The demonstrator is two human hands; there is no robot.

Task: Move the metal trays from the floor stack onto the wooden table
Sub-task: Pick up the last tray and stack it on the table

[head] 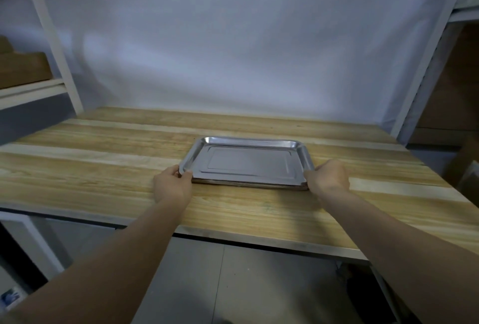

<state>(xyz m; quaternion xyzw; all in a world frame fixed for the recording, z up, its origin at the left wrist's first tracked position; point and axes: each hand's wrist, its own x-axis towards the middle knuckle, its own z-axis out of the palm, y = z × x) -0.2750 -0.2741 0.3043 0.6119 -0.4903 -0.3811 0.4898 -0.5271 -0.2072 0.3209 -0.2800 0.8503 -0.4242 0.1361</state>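
Two shelving racks (49,38) beside table (103,157)

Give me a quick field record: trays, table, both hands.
trays: metal tray stack lying flat on the table, several edges showing at the near side
table: wooden table, trays right of centre
left hand: left hand grips the stack's near-left corner
right hand: right hand grips the near-right corner
floor stack: not in view

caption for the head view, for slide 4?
Both hands, left hand and right hand, grip a metal tray stack resting on the wooden table.
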